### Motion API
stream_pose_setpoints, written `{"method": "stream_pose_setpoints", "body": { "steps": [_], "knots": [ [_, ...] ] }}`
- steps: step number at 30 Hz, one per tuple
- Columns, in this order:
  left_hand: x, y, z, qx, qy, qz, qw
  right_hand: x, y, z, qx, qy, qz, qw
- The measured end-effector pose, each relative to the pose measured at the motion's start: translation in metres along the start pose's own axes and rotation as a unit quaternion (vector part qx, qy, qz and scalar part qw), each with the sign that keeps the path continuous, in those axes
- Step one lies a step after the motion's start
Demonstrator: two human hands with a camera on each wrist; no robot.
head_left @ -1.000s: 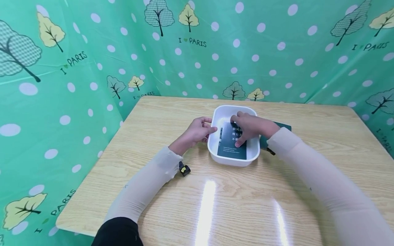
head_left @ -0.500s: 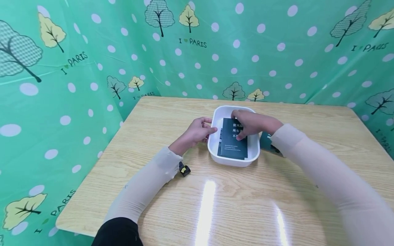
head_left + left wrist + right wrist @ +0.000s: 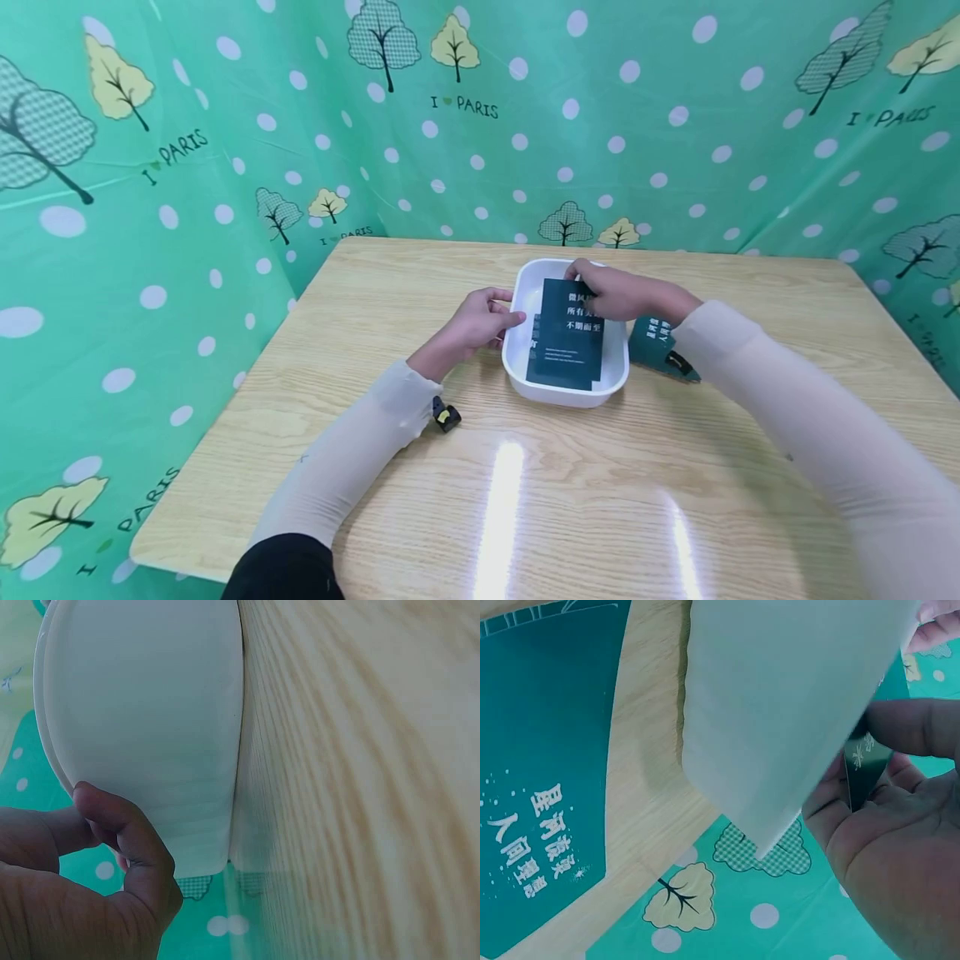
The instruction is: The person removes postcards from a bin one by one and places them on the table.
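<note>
My left hand [image 3: 480, 323] pinches the near-left rim of a white plastic basin [image 3: 558, 398]; the left wrist view shows thumb and finger at the rim of the basin [image 3: 150, 735]. With thumb and fingers, my right hand [image 3: 615, 293] holds a dark green booklet [image 3: 566, 350] with white print by its far right part, inside the basin. Beneath it, another dark printed booklet [image 3: 534, 333] shows only as a strip. In the right wrist view, the basin wall hides most of the held booklet [image 3: 866, 772].
Right of the basin, partly under my right sleeve, lies another dark green booklet [image 3: 651, 343] with white characters. A small black and yellow object [image 3: 447, 416] lies by my left forearm on the wooden table [image 3: 390, 500]. A green patterned curtain [image 3: 480, 192] hangs behind.
My right hand has moved slightly away from me and to the right, drawing the booklet the same way. The booklet beside the basin shows more from under the sleeve. My left hand stays at the rim.
</note>
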State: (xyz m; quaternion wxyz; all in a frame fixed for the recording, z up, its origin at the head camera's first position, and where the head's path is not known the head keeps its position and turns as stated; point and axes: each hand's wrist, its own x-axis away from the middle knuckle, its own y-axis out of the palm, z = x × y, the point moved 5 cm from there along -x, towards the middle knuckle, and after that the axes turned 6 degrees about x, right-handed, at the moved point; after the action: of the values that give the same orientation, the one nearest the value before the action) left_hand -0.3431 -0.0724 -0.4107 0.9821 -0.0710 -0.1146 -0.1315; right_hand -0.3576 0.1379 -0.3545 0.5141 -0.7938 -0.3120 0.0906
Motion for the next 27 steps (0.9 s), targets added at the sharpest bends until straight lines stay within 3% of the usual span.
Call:
{"method": "stream_pose_setpoints", "body": {
  "steps": [9,19,27],
  "knots": [
    [0.0,0.001,0.001,0.001,0.0,-0.008,1.0,0.008,-0.018,-0.005,-0.02,-0.023,0.026,0.9992],
    [0.0,0.0,0.0,-0.004,-0.003,0.002,1.0,0.019,-0.043,-0.009,-0.064,-0.014,0.066,0.9956],
    [0.001,0.0,0.001,-0.002,-0.001,0.001,1.0,0.033,-0.068,-0.005,-0.055,0.003,0.098,0.9937]
  ]
}}
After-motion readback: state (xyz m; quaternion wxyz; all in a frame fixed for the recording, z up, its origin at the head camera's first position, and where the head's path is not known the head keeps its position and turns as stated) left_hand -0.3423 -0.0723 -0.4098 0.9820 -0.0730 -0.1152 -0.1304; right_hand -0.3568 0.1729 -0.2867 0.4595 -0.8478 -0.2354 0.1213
